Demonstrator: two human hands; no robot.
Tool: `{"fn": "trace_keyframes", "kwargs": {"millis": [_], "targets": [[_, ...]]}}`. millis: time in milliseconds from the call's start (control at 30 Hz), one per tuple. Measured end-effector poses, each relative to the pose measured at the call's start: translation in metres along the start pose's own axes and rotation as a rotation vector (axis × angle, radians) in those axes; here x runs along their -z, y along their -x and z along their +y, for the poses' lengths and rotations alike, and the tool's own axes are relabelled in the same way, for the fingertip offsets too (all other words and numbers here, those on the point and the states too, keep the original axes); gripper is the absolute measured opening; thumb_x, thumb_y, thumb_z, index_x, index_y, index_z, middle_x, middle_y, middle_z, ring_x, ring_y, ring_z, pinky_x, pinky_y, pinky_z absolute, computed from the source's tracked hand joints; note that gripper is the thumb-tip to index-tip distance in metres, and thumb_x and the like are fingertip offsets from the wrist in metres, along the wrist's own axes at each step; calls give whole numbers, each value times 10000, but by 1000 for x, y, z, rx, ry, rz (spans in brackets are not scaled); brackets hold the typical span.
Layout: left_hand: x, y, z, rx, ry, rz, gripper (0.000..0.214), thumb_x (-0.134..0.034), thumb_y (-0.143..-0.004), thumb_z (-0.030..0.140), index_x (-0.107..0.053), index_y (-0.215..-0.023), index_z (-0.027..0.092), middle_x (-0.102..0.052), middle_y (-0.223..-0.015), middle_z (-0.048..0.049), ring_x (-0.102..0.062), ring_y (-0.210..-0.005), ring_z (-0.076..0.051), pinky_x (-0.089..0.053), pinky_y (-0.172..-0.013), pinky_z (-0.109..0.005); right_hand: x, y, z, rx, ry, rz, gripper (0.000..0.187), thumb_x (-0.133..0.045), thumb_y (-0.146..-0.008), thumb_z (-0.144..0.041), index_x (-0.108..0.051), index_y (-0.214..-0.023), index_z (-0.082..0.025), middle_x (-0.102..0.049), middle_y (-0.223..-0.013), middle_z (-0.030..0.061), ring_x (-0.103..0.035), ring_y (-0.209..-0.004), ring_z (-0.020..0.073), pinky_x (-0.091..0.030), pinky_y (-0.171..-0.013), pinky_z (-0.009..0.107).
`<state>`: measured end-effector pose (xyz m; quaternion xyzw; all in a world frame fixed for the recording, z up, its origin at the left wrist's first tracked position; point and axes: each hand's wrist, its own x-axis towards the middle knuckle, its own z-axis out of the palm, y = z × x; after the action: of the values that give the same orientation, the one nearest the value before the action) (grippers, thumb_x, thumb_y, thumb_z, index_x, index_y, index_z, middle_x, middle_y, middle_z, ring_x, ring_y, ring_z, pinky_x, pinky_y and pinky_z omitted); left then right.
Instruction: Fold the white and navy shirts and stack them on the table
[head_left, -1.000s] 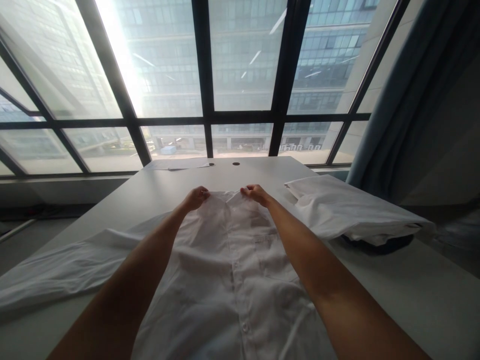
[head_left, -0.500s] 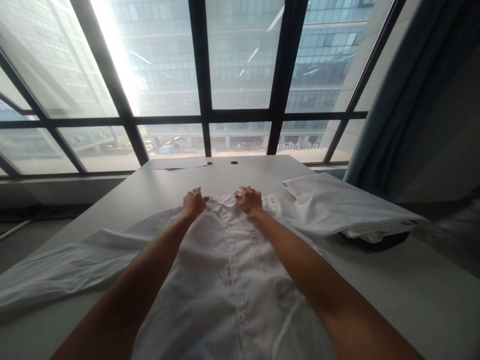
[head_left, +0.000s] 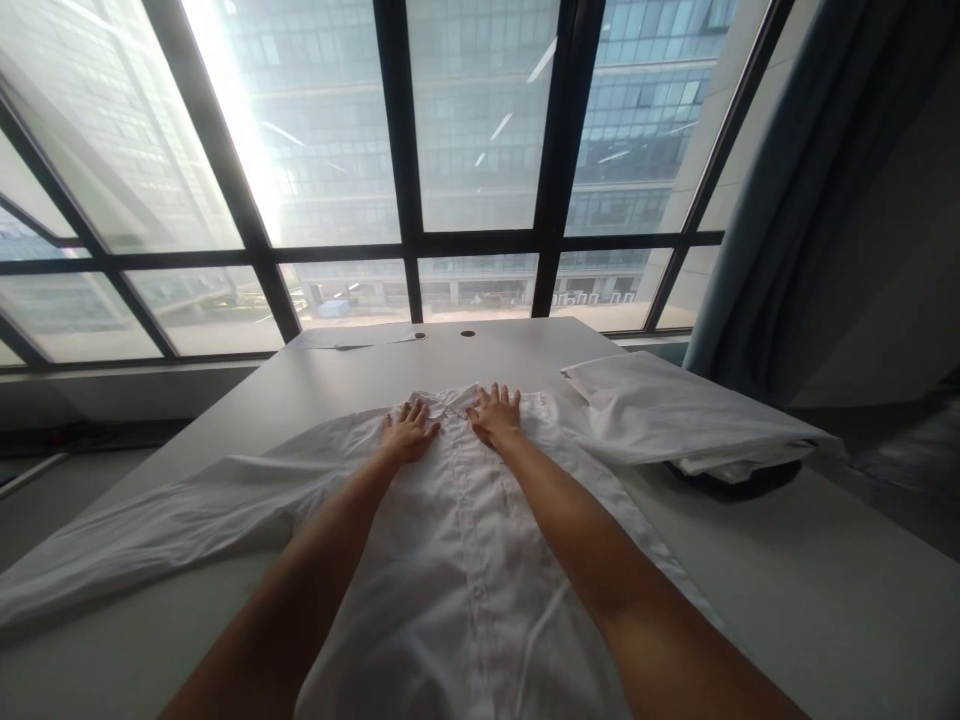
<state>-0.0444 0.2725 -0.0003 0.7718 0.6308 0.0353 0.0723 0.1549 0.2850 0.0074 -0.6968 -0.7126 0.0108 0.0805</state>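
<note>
A white button-up shirt (head_left: 442, 560) lies front side up along the table, its collar at the far end and its button line running towards me. One sleeve stretches out to the left. My left hand (head_left: 409, 432) rests flat on the shirt just left of the collar, fingers spread. On the collar's right side lies my right hand (head_left: 495, 412), its fingers also spread over the cloth. Neither hand grips the fabric.
On the right of the white table (head_left: 757, 560) sits folded white cloth (head_left: 690, 405) with a dark item beneath it. White sheets (head_left: 360, 337) lie at the far left edge, near two cable holes. Beyond stand windows and a blue-grey curtain (head_left: 765, 200).
Both hands have loosened from the collar area and flattened with fingers spread. My left hand has moved slightly right and nearer to me.
</note>
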Motion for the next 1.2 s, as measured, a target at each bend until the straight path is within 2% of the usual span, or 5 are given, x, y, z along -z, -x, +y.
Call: {"fn": "trace_keyframes", "kwargs": {"millis": [367,633,833,1033,1200], "targets": [[-5,92,19,-127,-10,21,670,-238,-976,624,-293,-1543,272,-168,-1638,-69,-105,-1509,-323,-123,-1145,-657,20,102,6,-50,-84,-273,790,-262,-927,-702,-216,-1575,-253,-78,-1651,117,-42,-1483,418,-53,-1100,683],[11,116,39,-57,-64,62,598,-259,-1010,514,-322,-1529,223,-166,-1636,-90,-107,-1510,-309,-104,-1155,-644,17,114,11,31,-139,-124,665,-224,-998,-560,-322,-1541,-188,-188,-1632,116,-119,-1494,327,-75,-1162,567],[2,191,66,-270,-18,67,606,-294,-995,554,-345,-1517,251,-244,-1618,-80,-193,-1494,-303,-170,-1155,-632,18,179,9,140,-127,-159,642,-264,-994,-572,-334,-1536,-236,-187,-1635,87,-110,-1499,305,-81,-1160,568],[2,261,82,-268,-36,68,623,-360,-987,537,-339,-1515,208,-233,-1620,-116,-190,-1493,-312,-173,-1156,-628,36,235,12,129,-124,62,456,-463,-956,-434,-582,-1329,-200,-455,-1494,126,-379,-1372,257,-260,-1121,423],[9,294,98,-315,-13,175,604,-603,-869,539,-540,-1363,198,-452,-1490,-154,-382,-1383,-337,-297,-1125,-524,61,279,9,216,-210,76,246,-568,-884,-361,-710,-960,-176,-702,-1038,100,-627,-978,203,-435,-824,262]]}}
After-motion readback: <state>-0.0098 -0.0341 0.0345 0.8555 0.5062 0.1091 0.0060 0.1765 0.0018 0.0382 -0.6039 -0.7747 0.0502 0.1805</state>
